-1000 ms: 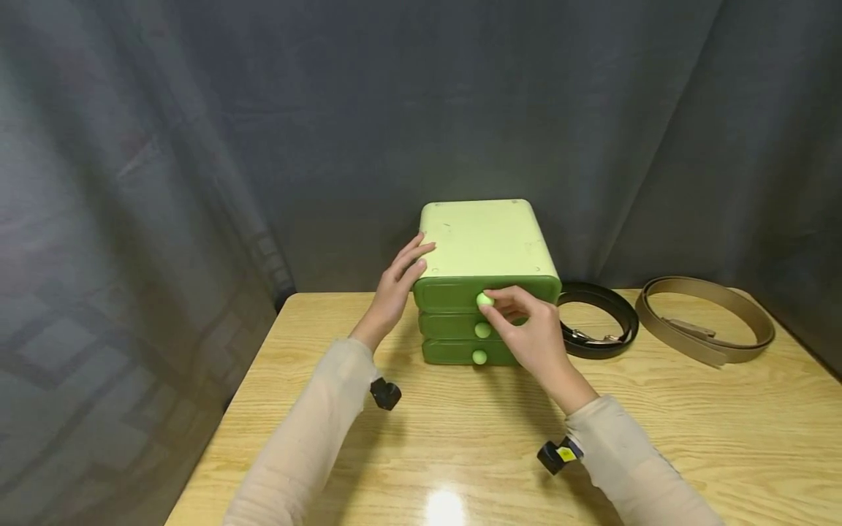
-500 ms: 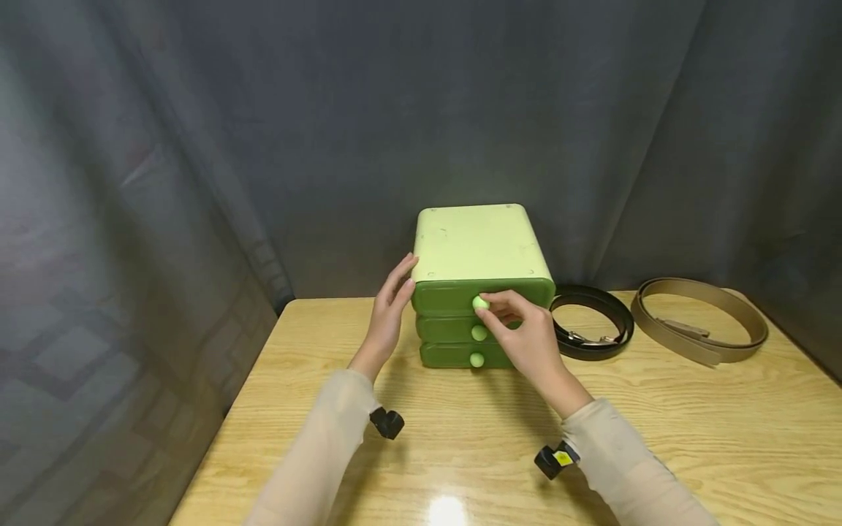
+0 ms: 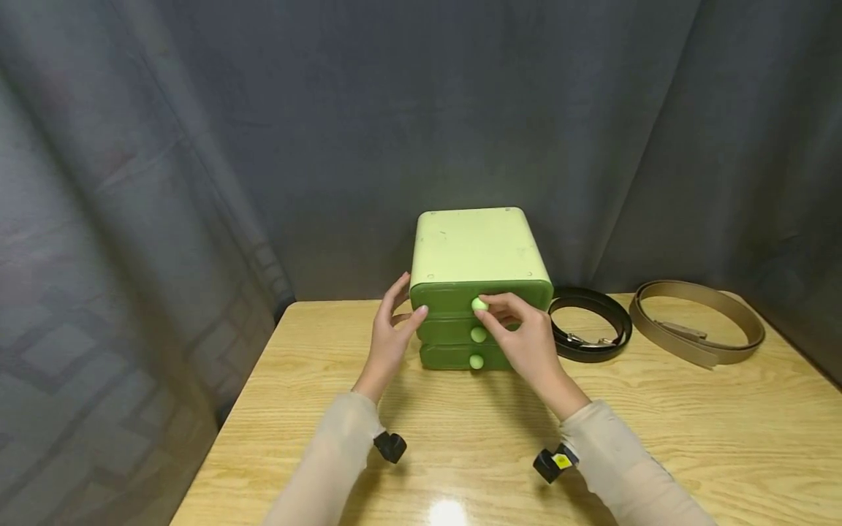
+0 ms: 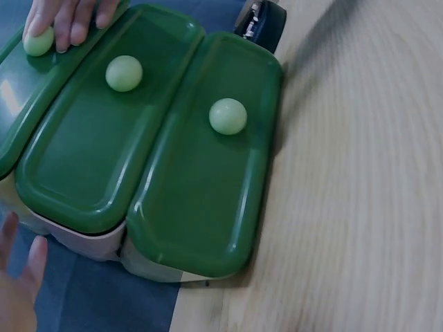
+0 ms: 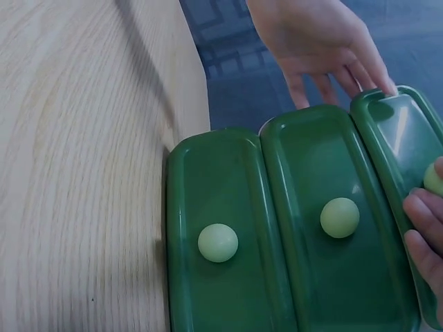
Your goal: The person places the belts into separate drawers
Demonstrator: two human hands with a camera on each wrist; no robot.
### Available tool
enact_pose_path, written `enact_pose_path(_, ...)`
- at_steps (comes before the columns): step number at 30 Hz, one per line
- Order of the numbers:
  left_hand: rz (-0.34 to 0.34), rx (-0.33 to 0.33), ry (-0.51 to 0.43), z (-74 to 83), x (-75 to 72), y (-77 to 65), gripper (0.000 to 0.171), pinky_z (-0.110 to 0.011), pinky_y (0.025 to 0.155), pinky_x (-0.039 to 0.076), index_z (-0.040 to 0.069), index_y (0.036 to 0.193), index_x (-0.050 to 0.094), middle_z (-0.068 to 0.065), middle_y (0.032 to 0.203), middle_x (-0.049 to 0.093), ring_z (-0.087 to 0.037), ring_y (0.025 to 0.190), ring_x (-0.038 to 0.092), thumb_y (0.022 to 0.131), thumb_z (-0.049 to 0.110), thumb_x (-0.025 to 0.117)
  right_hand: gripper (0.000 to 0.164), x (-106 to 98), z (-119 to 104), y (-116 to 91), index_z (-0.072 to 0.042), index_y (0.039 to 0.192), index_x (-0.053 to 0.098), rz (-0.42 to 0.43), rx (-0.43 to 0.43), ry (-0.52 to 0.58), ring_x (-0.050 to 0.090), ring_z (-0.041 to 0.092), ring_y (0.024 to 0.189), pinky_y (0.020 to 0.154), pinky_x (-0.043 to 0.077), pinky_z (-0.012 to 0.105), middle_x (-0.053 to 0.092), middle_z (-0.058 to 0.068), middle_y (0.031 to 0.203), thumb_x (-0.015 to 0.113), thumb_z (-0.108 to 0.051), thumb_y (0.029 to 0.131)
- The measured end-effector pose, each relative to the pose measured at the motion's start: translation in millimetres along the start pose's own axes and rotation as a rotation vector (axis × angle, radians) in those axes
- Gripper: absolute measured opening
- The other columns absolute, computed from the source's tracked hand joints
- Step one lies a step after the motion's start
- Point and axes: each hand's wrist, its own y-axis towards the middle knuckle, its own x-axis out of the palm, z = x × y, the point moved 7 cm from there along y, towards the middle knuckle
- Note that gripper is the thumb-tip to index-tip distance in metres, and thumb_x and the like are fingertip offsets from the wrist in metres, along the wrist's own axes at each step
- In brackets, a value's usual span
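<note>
A small chest of three green drawers with a pale yellow-green top (image 3: 480,245) stands near the table's back edge. My right hand (image 3: 529,340) pinches the round light-green knob (image 3: 478,304) of the top drawer (image 3: 441,298) between thumb and fingers. At the chest's left stands my left hand (image 3: 388,343), its thumb at the left edge of the top drawer front and its fingers along the side. In the right wrist view a digit of the left hand (image 5: 322,41) meets that edge. The middle knob (image 3: 478,334) and bottom knob (image 3: 476,361) are untouched.
A coiled black belt (image 3: 585,356) with a metal buckle lies just right of the chest. Farther right lies a coiled tan belt (image 3: 664,337). The wooden table (image 3: 710,431) ends at a dark curtain (image 3: 368,146) behind and on the left.
My left hand has slid from the chest's top left edge down and forward, its thumb now at the top drawer's front. The right hand keeps its pinch on the knob.
</note>
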Motion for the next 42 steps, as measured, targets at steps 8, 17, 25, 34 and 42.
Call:
enact_pose_path(8,0.024,-0.086,0.148,-7.5,3.1,-8.2,0.058,-0.055,0.101,0.038,0.006,0.150,0.040,-0.015,0.146,0.047,-0.033,0.129,0.047,0.099,0.019,0.064,0.025,-5,-1,-4,-0.012,0.113,0.075,0.005,-0.021,-0.014,0.068,0.014,0.076,0.069,0.051,0.016,0.073,-0.001,0.089,0.077,-0.010,0.088)
enact_pose_path(17,0.096,-0.144,0.125,-44.4,2.0,0.6,0.053,-0.044,0.092,0.047,0.009,0.145,0.051,-0.012,0.135,0.059,-0.029,0.117,0.056,0.098,0.027,0.066,0.027,-22,-3,-18,-0.011,0.114,0.074,-0.027,-0.040,-0.026,0.067,0.009,0.077,0.071,0.050,0.014,0.074,-0.001,0.092,0.074,-0.003,0.088)
enact_pose_path(25,0.096,-0.184,0.108,-44.9,0.1,-2.9,0.055,-0.052,0.086,0.052,0.017,0.141,0.057,-0.008,0.132,0.061,-0.028,0.097,0.064,0.094,0.043,0.068,0.023,-28,-3,-26,-0.007,0.107,0.075,-0.026,-0.072,-0.060,0.067,0.009,0.074,0.070,0.050,0.014,0.074,-0.002,0.089,0.075,0.002,0.086)
enact_pose_path(34,0.104,-0.206,0.147,-45.2,-3.1,-1.9,0.053,-0.042,0.086,0.053,0.015,0.136,0.063,-0.008,0.127,0.065,-0.025,0.100,0.065,0.093,0.045,0.068,0.021,-28,3,-32,-0.007,0.105,0.076,-0.040,-0.070,-0.091,0.067,0.008,0.073,0.069,0.050,0.016,0.074,-0.002,0.088,0.076,0.000,0.085)
enact_pose_path(42,0.101,-0.210,0.166,-43.8,-3.1,-1.9,0.053,-0.042,0.085,0.052,0.015,0.135,0.063,-0.009,0.128,0.064,-0.025,0.100,0.065,0.092,0.047,0.068,0.018,-16,18,-43,-0.007,0.106,0.075,-0.097,-0.008,-0.090,0.066,0.009,0.073,0.067,0.052,0.018,0.073,-0.001,0.090,0.076,-0.006,0.087)
